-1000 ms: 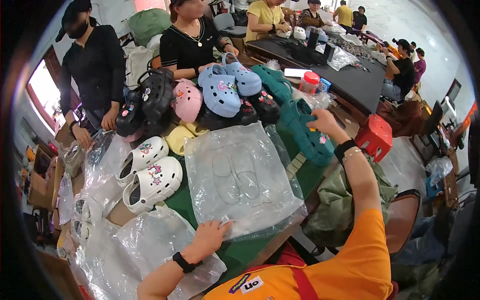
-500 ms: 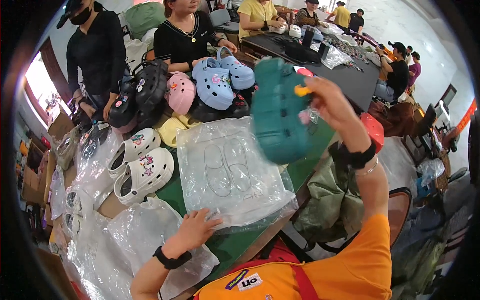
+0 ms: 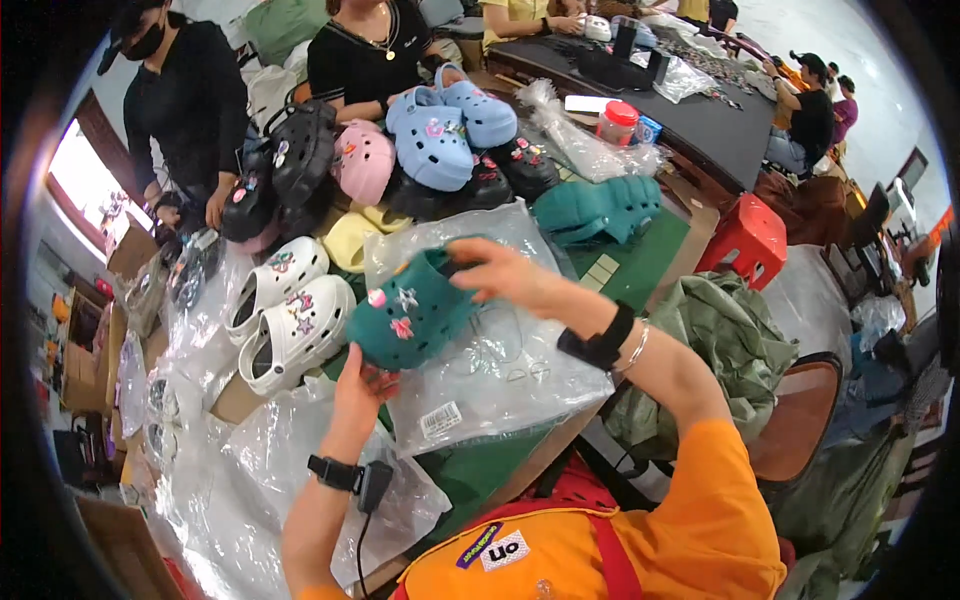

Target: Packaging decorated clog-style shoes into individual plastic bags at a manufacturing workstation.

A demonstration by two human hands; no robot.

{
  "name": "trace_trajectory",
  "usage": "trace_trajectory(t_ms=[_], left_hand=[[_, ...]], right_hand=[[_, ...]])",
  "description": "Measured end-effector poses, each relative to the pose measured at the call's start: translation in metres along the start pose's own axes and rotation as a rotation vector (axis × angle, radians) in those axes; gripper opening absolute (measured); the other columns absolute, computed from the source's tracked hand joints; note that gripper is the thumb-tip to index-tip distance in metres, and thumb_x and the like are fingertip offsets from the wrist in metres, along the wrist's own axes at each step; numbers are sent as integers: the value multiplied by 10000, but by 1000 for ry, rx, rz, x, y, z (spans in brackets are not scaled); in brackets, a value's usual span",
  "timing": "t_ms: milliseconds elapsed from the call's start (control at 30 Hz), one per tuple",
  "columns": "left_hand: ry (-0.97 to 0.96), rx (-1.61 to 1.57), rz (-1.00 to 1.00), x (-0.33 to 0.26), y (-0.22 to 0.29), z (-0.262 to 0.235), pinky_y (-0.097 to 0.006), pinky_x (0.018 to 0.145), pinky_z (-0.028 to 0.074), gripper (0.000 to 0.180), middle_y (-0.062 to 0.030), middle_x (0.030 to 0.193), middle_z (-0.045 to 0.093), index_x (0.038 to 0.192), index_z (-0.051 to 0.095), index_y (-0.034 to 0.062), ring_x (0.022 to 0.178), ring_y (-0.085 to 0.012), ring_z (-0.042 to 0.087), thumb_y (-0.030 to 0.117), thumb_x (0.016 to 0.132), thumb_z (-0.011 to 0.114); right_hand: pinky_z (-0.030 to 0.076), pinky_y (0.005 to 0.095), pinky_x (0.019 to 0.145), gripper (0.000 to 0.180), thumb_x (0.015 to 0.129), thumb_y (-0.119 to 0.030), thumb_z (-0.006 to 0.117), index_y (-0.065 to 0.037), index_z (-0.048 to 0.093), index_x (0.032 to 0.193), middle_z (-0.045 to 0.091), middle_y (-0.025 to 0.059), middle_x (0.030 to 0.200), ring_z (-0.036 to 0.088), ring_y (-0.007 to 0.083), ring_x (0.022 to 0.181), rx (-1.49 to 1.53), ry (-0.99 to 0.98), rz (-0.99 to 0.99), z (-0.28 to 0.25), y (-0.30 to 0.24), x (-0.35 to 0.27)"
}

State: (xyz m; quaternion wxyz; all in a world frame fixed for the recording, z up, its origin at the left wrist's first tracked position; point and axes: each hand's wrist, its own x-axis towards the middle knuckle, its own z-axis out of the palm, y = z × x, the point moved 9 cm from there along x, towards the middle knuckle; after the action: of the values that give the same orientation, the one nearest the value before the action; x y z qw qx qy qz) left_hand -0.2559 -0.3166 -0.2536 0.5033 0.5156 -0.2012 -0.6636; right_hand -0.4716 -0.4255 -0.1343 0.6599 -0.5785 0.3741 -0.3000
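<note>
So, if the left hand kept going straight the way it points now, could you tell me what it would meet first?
Nothing lies between: the left hand already touches the underside of the teal clog directly above it. The right hand grips the top.

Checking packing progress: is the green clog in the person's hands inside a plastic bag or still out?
Out. The green clog is bare, held between left hand and right hand above the flat plastic bag.

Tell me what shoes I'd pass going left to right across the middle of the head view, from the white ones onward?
White clogs → dark green clog, gripped between the left hand and right hand → another green clog lying on the table → red stool.
</note>
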Motion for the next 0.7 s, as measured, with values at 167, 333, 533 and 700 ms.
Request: trace_trajectory(t_ms=[167, 333, 533, 700], left_hand=[[9, 95, 25, 9, 3, 8, -380, 716, 443, 692, -91, 1070, 437, 1327, 230, 164, 905, -229, 513, 549, 820, 501], [107, 176, 15, 7, 15, 30, -429, 697, 456, 803, -134, 1107, 431, 1329, 153, 171, 930, -267, 511, 593, 768, 543], [85, 92, -53, 35, -2, -1, -423, 783, 432, 749, -142, 1088, 443, 1287, 284, 95, 952, -283, 491, 560, 772, 565], [12, -8, -7, 35, 0, 8, -376, 791, 441, 671, -109, 1065, 454, 1208, 376, 67, 885, -249, 512, 526, 769, 594]], right_hand=[[432, 335, 700, 426, 742, -99, 580, -43, 467, 1149, 519, 80, 1051, 510, 167, 886, -7, 638, -130, -156, 13, -33], [393, 364, 691, 323, 847, -223, 557, -85, 416, 1103, 440, 48, 919, 462, 182, 810, 612, 751, 44, -225, 118, -78], [394, 342, 687, 602, 844, -411, 546, -29, 347, 1264, 396, 72, 1139, 456, 180, 866, 621, 722, 172, -219, 146, -46], [399, 326, 676, 573, 836, -388, 554, -31, 379, 1248, 442, 59, 1130, 473, 158, 831, 429, 804, 80, -246, 111, -7]])
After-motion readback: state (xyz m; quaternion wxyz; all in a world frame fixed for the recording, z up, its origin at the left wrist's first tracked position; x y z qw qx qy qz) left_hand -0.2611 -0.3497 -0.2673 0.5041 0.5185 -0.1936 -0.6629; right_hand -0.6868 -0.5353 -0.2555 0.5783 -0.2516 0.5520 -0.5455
